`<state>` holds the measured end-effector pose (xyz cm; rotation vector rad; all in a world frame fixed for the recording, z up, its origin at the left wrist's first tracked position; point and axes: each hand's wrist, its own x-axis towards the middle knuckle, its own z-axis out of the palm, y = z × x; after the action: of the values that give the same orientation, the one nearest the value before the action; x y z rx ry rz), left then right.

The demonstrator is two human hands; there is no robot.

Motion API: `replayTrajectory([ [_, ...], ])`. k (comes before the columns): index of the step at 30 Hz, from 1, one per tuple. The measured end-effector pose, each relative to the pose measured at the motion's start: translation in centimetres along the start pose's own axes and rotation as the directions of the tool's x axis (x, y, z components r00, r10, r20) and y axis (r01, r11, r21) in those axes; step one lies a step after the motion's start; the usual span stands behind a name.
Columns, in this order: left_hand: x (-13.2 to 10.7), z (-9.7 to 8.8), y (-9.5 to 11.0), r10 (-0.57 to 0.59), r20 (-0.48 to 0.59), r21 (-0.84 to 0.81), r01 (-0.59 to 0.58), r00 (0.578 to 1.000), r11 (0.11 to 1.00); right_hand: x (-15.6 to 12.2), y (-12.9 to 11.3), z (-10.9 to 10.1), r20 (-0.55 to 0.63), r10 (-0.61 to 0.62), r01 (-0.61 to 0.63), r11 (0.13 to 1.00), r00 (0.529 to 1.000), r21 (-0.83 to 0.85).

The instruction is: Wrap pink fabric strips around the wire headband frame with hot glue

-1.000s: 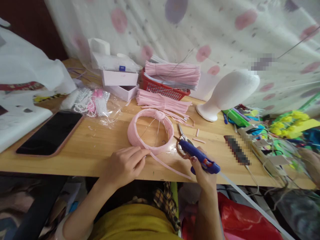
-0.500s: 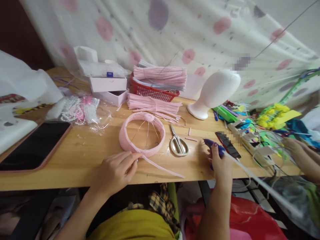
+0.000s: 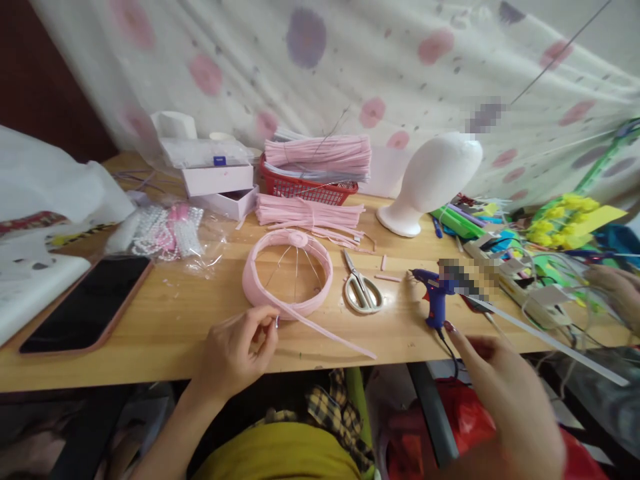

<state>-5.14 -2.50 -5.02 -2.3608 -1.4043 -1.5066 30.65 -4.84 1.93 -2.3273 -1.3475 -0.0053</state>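
Note:
A round pink padded band (image 3: 259, 293) with thin wires across its opening and a pink rosette at the back lies on the table. A loose pink chenille strip (image 3: 330, 331) runs from its front edge toward the right. My left hand (image 3: 243, 347) is at the band's front edge, thumb and forefinger tips together; whether anything is between them is hidden. A blue hot glue gun (image 3: 437, 303) with a long white glue stick (image 3: 555, 338) in its rear lies on the table. My right hand (image 3: 505, 380) is beside the gun's handle, holding nothing, thumb stretched out.
Scissors (image 3: 361, 290) and short pink scraps lie between band and gun. Behind are pink strip bundles (image 3: 310, 212), a red basket (image 3: 305, 189) and a white foam head (image 3: 435, 177). A phone (image 3: 85, 303) lies left. Another person's hand (image 3: 617, 287) is at the right.
My right hand has let go of the glue gun and drawn back toward me and to the right. My left forefinger has come off the strip and curled to the thumb.

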Motion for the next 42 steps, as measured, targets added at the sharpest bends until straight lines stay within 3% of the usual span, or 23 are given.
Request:
replayTrajectory([
  [1, 0.0, -0.1, 0.1, -0.053, -0.052, -0.013, 0.053, 0.997, 0.999, -1.1, -1.0, -0.7, 0.039, -0.007, 0.005, 0.999, 0.999, 0.047],
  [3, 0.7, -0.7, 0.4, -0.142, -0.150, -0.024, 0.140, 0.978, 0.990, -2.9, -3.9, -0.9, 0.003, -0.164, 0.160, 0.967, 0.987, 0.197],
  [4, 1.6, -1.2, 0.6, -0.169, -0.187, -0.017, 0.168, 0.968, 0.986, -3.6, -5.5, -0.2, -0.004, -0.266, 0.258, 0.931, 0.964, 0.258],
  [6, 4.4, -2.3, 0.9, -0.127, -0.193, 0.054, 0.139, 0.973, 0.989, -4.6, -8.5, 2.1, 0.128, -0.480, 0.401, 0.829, 0.868, 0.391],
  [7, 6.1, -2.7, 1.1, -0.071, -0.152, 0.100, 0.087, 0.986, 0.991, -5.0, -9.7, 3.5, 0.221, -0.557, 0.414, 0.780, 0.800, 0.469],
  [9, 9.4, -3.1, 1.1, 0.005, -0.013, 0.148, -0.003, 1.000, 0.989, -5.3, -11.1, 5.9, 0.320, -0.602, 0.346, 0.732, 0.732, 0.587],
  [11, 12.1, -2.7, 0.6, 0.020, 0.154, 0.148, -0.043, 0.988, 0.988, -5.4, -11.5, 7.3, 0.383, -0.586, 0.210, 0.701, 0.714, 0.681],
  [13, 13.6, -1.8, -0.1, -0.013, 0.319, 0.146, -0.036, 0.948, 0.989, -5.3, -11.5, 7.4, 0.416, -0.583, 0.109, 0.660, 0.698, 0.743],
  [16, 14.3, -0.5, -1.0, -0.052, 0.470, 0.107, 0.001, 0.881, 0.994, -4.9, -11.2, 6.7, 0.370, -0.642, 0.136, 0.597, 0.672, 0.791],
  [20, 14.1, 0.1, -1.4, -0.040, 0.519, 0.044, 0.021, 0.854, 0.999, -4.3, -11.3, 6.5, 0.259, -0.705, 0.269, 0.544, 0.661, 0.795],
  [27, 14.9, 0.2, -0.9, -0.033, 0.528, 0.012, 0.032, 0.849, 0.999, -3.0, -11.6, 7.3, 0.137, -0.737, 0.499, 0.570, 0.662, 0.653],
  [30, 15.1, 0.4, -0.7, -0.058, 0.515, 0.025, 0.053, 0.855, 0.998, -2.9, -11.7, 7.4, 0.154, -0.743, 0.508, 0.578, 0.651, 0.638],
  [35, 15.2, 0.7, -0.8, -0.033, 0.509, -0.012, 0.045, 0.860, 0.999, -2.8, -11.8, 7.4, 0.208, -0.697, 0.483, 0.650, 0.686, 0.586],
  [42, 15.5, 0.6, -1.3, 0.034, 0.554, -0.107, 0.031, 0.832, 0.994, -1.2, -10.9, 6.7, 0.215, -0.660, 0.463, 0.687, 0.720, 0.560],
])
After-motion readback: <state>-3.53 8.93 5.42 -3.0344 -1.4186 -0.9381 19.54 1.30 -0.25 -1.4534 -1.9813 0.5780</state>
